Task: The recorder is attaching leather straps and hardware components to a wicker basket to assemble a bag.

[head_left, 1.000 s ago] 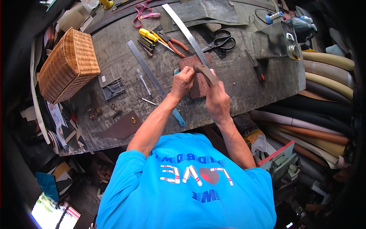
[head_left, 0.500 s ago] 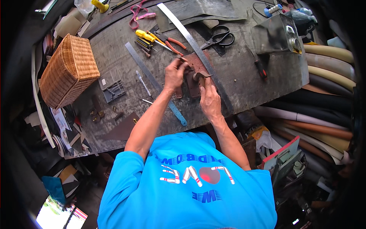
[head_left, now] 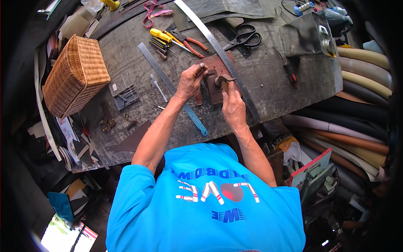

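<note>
My left hand [head_left: 189,83] is closed around a short metal punch, whose round end [head_left: 202,66] shows above the fingers. My right hand [head_left: 234,107] grips a hammer [head_left: 225,79] by its handle, close to the dark curved head. Between the two hands lies a dark brown piece of leather [head_left: 215,97] with small holes along its edge. Beneath it is a reddish-brown board [head_left: 205,62]. The hammer head hangs over the leather, to the right of the punch. My left fingers hide the punch's lower end.
A long steel ruler [head_left: 205,33] runs along the board's right side; a second ruler [head_left: 168,83] lies left of my left hand. Scissors [head_left: 245,38], orange-handled pliers [head_left: 191,42] and a yellow screwdriver [head_left: 161,35] lie farther back. A wicker basket [head_left: 79,77] stands left, a metal can [head_left: 304,37] right.
My left hand has turned a little, so the punch's round end shows more plainly. The hammer head has tilted slightly in my right hand. The whole view has shifted slightly.
</note>
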The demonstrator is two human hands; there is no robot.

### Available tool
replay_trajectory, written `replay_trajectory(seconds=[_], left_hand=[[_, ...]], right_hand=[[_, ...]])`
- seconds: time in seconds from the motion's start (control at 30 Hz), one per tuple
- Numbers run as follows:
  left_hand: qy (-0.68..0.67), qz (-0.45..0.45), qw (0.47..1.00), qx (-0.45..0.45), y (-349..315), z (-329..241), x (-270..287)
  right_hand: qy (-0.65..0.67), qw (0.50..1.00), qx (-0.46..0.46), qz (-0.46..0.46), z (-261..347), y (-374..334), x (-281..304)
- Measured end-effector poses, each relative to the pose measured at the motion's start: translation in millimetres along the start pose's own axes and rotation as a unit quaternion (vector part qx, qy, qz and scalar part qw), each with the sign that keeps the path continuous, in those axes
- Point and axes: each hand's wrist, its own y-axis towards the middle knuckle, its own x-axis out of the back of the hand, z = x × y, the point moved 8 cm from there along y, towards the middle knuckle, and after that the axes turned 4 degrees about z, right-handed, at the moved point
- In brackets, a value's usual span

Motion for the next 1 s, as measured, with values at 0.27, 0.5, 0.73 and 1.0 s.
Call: replay_trajectory(seconds=[0.27, 0.5, 0.73, 1.0], left_hand=[[0.038, 0.012, 0.999, -0.03, 1.1, -5.3, -0.5], [0.039, 0.008, 0.999, -0.036, 0.8, -10.2, -0.4], [0.105, 0.024, 0.992, -0.072, -2.5, -16.3, -8.0], [0.181, 0.017, 0.976, -0.123, -7.1, -33.5, -7.0]], right_hand=[[0.006, 1.0, -0.002, 0.001, 0.6, -0.2, -0.1], [0.003, 1.0, 0.001, -0.002, 0.3, -0.3, -0.2], [0.004, 0.998, 0.051, -0.025, -1.9, 1.5, 3.3], [0.081, 0.952, 0.229, -0.185, 117.7, -35.6, 152.4]])
